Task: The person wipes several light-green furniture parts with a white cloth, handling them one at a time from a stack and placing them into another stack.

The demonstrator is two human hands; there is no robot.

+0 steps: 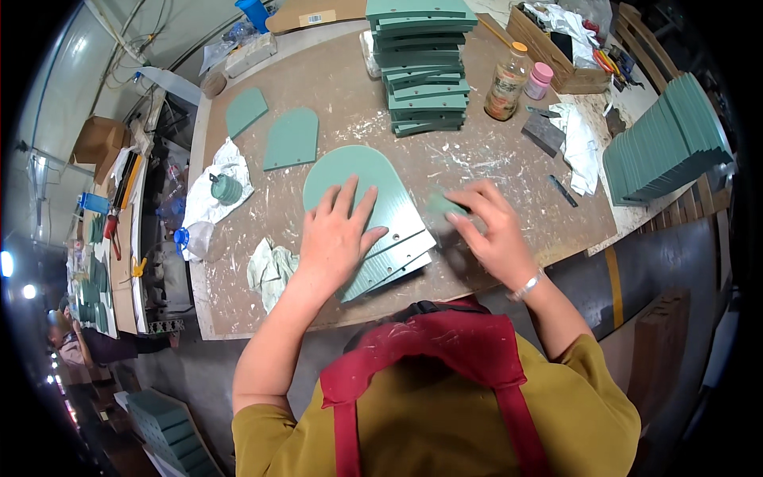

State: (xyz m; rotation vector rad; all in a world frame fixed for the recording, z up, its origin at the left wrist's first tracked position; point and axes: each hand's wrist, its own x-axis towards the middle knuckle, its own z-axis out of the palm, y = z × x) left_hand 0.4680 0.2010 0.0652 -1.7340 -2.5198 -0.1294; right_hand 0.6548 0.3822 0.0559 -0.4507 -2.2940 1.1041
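Note:
My left hand [334, 238] lies spread and flat on a pale green arched panel [358, 167]. That panel rests on one or more similar panels [381, 274], fanned out toward me, with small holes along their straight edges. My right hand [497, 234] is just right of the panels, apart from them. Its thumb and fingers pinch a small green pad [439, 203], which is blurred. Two smaller green arched pieces [292, 137] [246, 111] lie farther off to the left on the worn brown tabletop [278, 215].
A tall stack of green panels [425, 87] stands at the back. Right of it are a glass bottle [506, 83], a pink jar [539, 81] and a wooden box [584, 77]. More panels [664, 151] line the right edge. Cloths [274, 270] and a plastic bottle [195, 238] lie left.

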